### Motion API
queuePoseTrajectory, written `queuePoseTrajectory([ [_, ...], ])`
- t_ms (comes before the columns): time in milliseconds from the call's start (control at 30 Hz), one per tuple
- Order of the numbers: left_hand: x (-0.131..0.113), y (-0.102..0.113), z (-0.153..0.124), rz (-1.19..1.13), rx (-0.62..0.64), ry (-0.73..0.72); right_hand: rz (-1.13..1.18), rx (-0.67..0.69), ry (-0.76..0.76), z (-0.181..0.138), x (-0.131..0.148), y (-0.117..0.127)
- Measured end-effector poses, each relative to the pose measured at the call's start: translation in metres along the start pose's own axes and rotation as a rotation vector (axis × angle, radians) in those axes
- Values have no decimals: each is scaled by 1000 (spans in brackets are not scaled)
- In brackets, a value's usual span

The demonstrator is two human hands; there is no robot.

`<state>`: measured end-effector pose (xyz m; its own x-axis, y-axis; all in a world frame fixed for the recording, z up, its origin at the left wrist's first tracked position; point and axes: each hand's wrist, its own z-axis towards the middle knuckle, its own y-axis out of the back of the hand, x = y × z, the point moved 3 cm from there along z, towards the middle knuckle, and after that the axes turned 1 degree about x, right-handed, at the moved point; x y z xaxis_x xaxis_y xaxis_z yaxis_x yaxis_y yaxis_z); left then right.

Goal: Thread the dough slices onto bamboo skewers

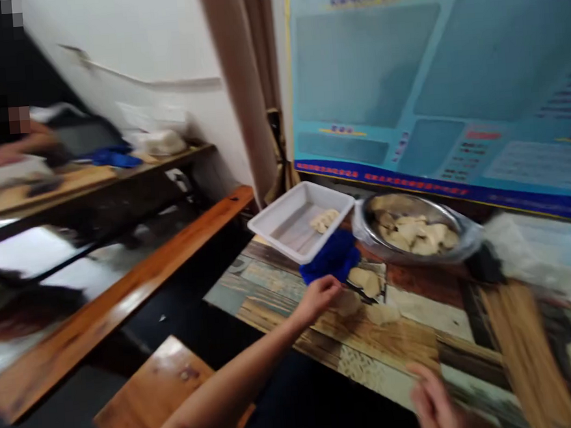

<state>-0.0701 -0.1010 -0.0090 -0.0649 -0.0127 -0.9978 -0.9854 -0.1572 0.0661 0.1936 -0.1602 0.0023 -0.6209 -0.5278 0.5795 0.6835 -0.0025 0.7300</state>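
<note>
My left hand [323, 297] reaches over the table with its fingers curled together at the edge of a pale flat dough round [348, 303]. What the fingertips hold, if anything, is hidden. Beyond it lie another dough round [364, 281], a dark slim utensil [364, 294] and a crumpled blue cloth [335, 256]. One more pale round [384, 313] rests on the wooden board [397, 340]. Low in the view, my right hand [434, 402] is blurred above the table's near edge, fingers apart, with nothing visible in it.
A white plastic tray [273, 221] holds a pale pleated piece like a dumpling. Beside it stands a metal bowl [449, 212] of pale pieces. Plastic bags [537, 255] lie at right. A wooden bench [139, 296] and stool [165, 379] are at left; a person [30, 137] sits at another table.
</note>
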Motion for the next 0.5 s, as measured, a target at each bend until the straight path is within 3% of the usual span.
queuePoseTrajectory([
  [67, 2, -2, -1, -397, -38, 205, 23, 75, 10, -16, 13, -10],
  [167, -6, -8, -6, -659, -33, 353, 125, 90, -86, -29, 35, -22],
  [267, -18, -14, -9, -725, 9, 382, 223, 17, -189, -39, 45, -29],
  [500, -20, -16, -8, -777, 16, 352, 227, -77, -204, -47, 38, -38],
])
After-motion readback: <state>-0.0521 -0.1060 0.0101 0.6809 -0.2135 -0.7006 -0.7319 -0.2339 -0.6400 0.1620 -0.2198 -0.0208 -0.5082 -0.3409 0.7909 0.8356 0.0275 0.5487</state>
